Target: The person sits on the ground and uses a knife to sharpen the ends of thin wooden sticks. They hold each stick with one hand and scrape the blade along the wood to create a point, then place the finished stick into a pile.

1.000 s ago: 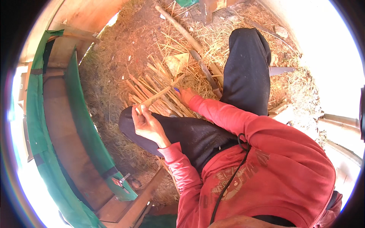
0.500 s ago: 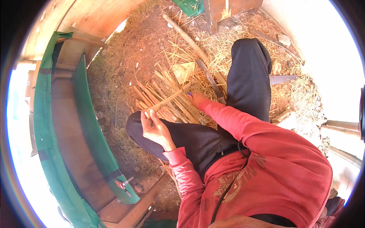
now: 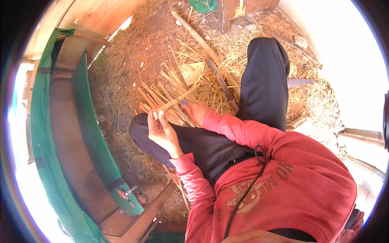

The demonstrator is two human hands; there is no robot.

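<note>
My left hand (image 3: 163, 135) pinches the near end of a pale wooden strip (image 3: 178, 99) between thumb and fingers, above my bent left knee. The strip slants away to the upper right. Close to its underside, my right hand (image 3: 197, 112) is closed around a small tool with a blue part (image 3: 185, 104). The rest of that tool is hidden, so its kind does not show clearly. Beneath both hands lies a loose pile of split wooden strips (image 3: 150, 96) on the ground.
Beyond the pile rest a flat yellowish block (image 3: 193, 73), a dark curved piece of wood (image 3: 222, 84) and a long pole (image 3: 195, 35). Straw and shavings (image 3: 237, 52) cover the ground. A green-edged wooden frame (image 3: 95, 129) stands at left; a saw-like blade (image 3: 300, 82) lies past my right knee.
My right hand has moved left and nearer along the strip, toward my left hand. The left hand keeps its pinch on the strip. The whole view has shifted slightly.
</note>
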